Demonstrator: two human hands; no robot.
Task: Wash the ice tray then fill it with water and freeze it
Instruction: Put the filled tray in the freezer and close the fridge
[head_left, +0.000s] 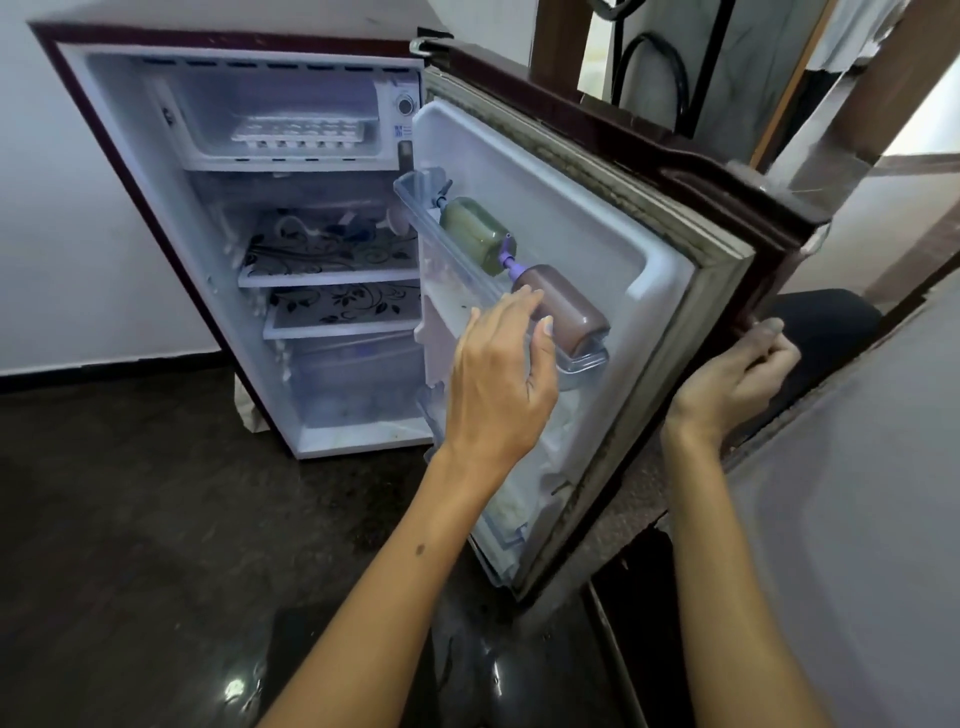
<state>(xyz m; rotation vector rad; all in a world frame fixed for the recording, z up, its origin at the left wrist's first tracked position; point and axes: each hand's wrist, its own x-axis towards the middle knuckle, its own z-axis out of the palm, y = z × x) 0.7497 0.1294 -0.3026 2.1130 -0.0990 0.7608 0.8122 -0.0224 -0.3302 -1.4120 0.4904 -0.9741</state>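
Small maroon fridge (130, 208) standing open in the upper left of the frame, door (597, 270) swung wide toward the right; ice tray (304, 132) lying flat in the freezer compartment (280, 111) at the top of the cabinet, well apart from both hands; below it two shelves (332, 275) with a black floral pattern and a clear drawer (358, 379) at the bottom

Left hand (501, 379) raised at centre frame in front of the door's inner face, fingers (522, 304) loosely bent and together, thumb apart, holding nothing, tips just beside the brown bottle (566, 312); contact with that bottle impossible to tell

Right hand (732, 384) at right of centre, fingers (779, 356) curled tight over the outer edge of the door, clamped on it

Clear door rack (415, 208) carrying a green bottle (475, 234) and the brown one, both lying on their sides, end to end; dark glossy floor (156, 519) across the lower left; white wall (47, 234) at far left
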